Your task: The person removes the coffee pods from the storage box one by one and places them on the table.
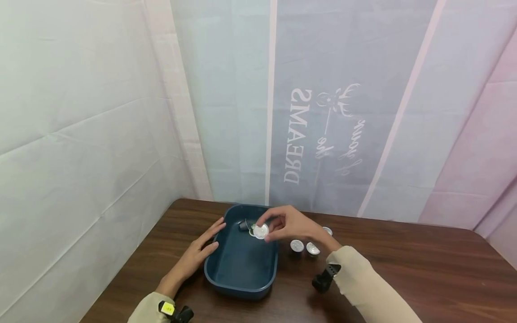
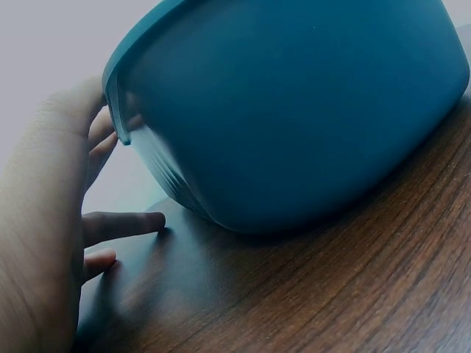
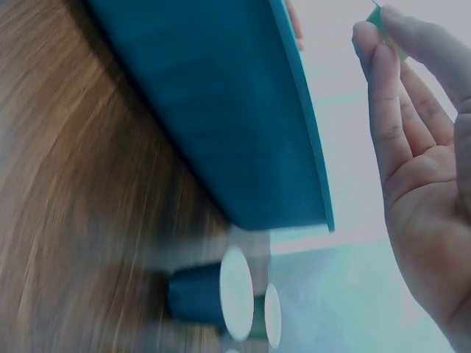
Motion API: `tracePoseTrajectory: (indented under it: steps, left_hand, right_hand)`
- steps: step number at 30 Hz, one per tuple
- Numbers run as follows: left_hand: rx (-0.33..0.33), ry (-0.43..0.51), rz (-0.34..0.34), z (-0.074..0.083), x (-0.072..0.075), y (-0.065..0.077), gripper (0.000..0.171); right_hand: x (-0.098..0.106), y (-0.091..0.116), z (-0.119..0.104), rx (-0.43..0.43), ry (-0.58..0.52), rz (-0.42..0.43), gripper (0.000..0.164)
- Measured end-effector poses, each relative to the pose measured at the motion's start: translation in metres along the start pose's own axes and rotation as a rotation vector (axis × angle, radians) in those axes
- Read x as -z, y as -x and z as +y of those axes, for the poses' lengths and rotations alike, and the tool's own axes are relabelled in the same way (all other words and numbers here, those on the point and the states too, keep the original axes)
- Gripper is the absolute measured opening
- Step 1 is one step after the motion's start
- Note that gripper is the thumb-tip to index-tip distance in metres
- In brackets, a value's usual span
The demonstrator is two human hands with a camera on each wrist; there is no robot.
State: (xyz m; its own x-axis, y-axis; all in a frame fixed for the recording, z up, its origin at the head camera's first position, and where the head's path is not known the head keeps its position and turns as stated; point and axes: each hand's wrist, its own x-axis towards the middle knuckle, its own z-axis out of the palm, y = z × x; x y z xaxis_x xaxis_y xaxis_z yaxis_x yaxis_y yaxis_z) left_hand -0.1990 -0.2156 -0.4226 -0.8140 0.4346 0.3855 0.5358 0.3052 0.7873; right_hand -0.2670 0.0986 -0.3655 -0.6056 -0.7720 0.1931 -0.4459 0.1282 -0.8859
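Small foil-topped cup (image 1: 260,231) pinched in right hand (image 1: 288,224), over far right corner of blue tub (image 1: 226,278); left hand (image 1: 198,253) flat, fingers straight, touching tub's left wall.

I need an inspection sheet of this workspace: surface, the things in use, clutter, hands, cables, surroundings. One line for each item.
Surface: brown wooden table, bare wood around the tub.
Things in use: blue tub on the table; one capsule held over it; a dark capsule lies inside at the far end.
Clutter: three more capsules on the table, right of the tub.
Hands: left hand rests with straight fingers against the tub's left wall; right hand pinches the capsule above the tub.
Cables: nothing seen.
Surroundings: pale cloth backdrop with mirrored print behind the table; white sheet on the left.
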Motion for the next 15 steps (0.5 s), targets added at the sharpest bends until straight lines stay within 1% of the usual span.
tracePoseTrajectory:
  steps: [4, 7, 10, 15]
  left_hand:
    - [-0.004, -0.005, 0.001, 0.0, 0.001, 0.0, 0.05]
    - [-0.008, -0.012, 0.006, 0.0, 0.0, 0.0, 0.05]
    - [-0.008, -0.015, 0.009, 0.0, 0.0, 0.0, 0.05]
    - [-0.011, -0.022, 0.006, 0.001, 0.0, 0.0, 0.049]
  right_hand:
    - [0.009, 0.014, 0.001, -0.001, -0.026, 0.045, 0.034]
    - [0.014, 0.025, -0.001, -0.012, -0.035, 0.095, 0.035]
    - [0.02, 0.036, 0.002, -0.017, -0.023, 0.14, 0.035]
    - [0.03, 0.056, 0.012, 0.001, 0.006, 0.194, 0.034]
